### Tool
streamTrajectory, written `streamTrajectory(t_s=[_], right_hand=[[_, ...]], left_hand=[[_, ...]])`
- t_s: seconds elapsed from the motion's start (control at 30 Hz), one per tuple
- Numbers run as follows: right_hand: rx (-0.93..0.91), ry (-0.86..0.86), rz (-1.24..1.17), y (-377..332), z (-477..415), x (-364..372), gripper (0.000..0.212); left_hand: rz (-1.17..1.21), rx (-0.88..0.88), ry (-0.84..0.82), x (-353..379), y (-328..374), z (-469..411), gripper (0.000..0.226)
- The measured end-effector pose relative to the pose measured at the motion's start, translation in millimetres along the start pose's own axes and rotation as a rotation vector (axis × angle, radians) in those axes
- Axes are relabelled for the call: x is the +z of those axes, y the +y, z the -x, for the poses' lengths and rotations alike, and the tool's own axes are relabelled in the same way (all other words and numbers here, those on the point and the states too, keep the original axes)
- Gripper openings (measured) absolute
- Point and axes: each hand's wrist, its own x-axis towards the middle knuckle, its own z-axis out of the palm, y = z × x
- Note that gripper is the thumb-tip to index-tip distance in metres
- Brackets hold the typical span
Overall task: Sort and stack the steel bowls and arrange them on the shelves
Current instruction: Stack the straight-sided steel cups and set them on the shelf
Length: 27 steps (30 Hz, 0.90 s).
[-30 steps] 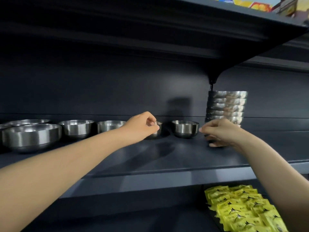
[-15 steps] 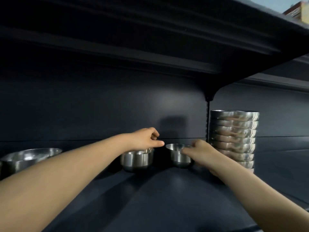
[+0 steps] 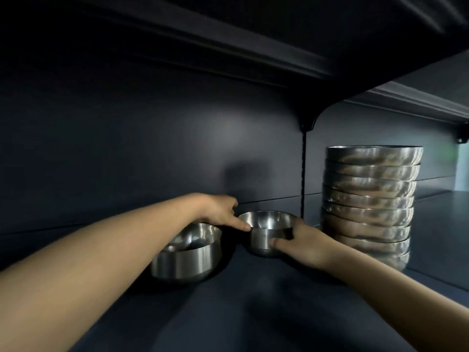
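Note:
Two small steel bowls stand side by side on the dark shelf [image 3: 253, 313]. My right hand [image 3: 302, 243] grips the smaller bowl [image 3: 266, 228] at its right side, thumb on the outer wall and fingers over the rim. My left hand [image 3: 220, 213] reaches over the back rim of the nearer, wider bowl [image 3: 187, 255]; its forefinger touches the left rim of the smaller bowl. A tall stack of several larger steel bowls [image 3: 368, 207] stands just right of my right hand.
The underside of the upper shelf [image 3: 279, 34] hangs low overhead. A bracket and slotted upright [image 3: 303, 174] run down the back wall between the small bowl and the stack. Bare shelf surface lies in front of the bowls.
The view has closed in on the shelf. My right hand has taken hold of the smaller bowl's side, and my left forefinger has stretched right onto its rim.

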Motion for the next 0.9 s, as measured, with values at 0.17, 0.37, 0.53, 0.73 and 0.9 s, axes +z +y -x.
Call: streamTrajectory(t_s=[0.17, 0.37, 0.53, 0.73, 0.9], right_hand=[[0.073, 0.082, -0.074, 3.0, -13.4, 8.5, 0.081], [0.022, 0.144, -0.147, 11.8, -19.7, 13.9, 0.073], [-0.08, 0.211, -0.278, -0.4, -13.4, 4.2, 0.061], [-0.294, 0.216, -0.448, -34.6, 1.6, -10.9, 0.022], [-0.4, 0.135, -0.514, -64.1, 5.1, -15.0, 0.038]], left_hand=[[0.071, 0.072, -0.01, 11.1, -5.3, -18.0, 0.068], [0.159, 0.094, 0.038, 4.1, -8.6, -18.6, 0.049], [0.301, 0.085, 0.135, -7.9, -10.3, 4.7, 0.028], [0.399, 0.117, 0.423, -23.7, -7.0, 56.5, 0.038], [0.436, 0.071, 0.643, -26.1, -15.0, 107.4, 0.024]])
